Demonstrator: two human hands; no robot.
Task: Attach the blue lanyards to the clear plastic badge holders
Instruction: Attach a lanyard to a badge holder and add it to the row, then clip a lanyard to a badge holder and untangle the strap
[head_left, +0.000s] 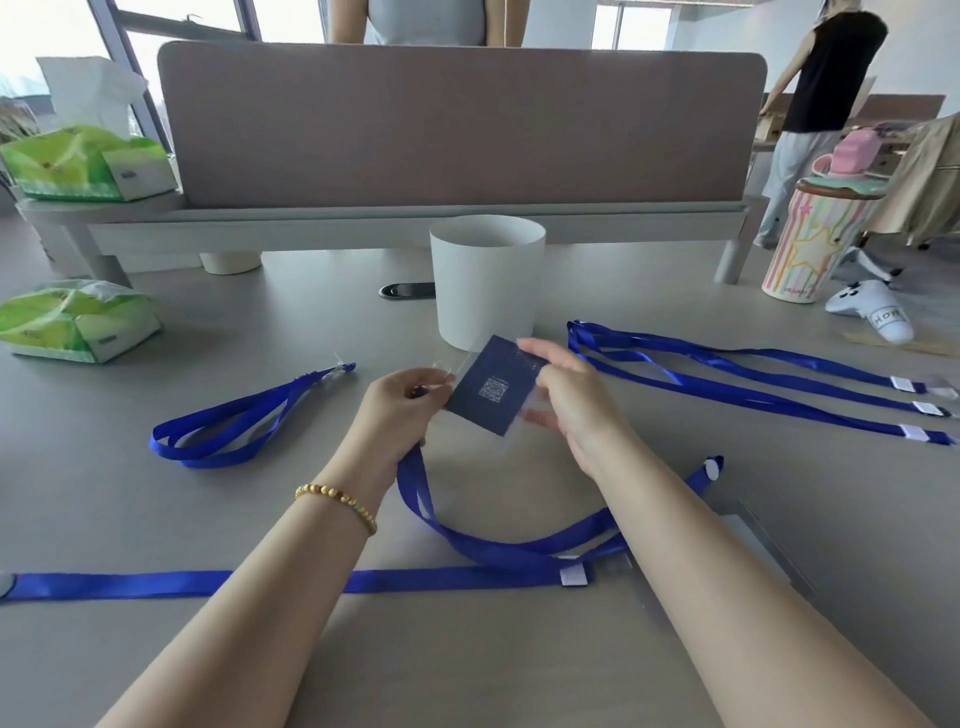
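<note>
Currently both hands pinch the clear badge holder (491, 384) above the table, left hand (402, 402) also gripping a limp, slippery lanyard (467, 540) trailing below; right hand (566, 400) should grip edges.

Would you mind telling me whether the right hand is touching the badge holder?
Touching. The head view shows the right hand gripping the right edge of the badge holder, fingers wrapped over it, with no gap visible.
</note>
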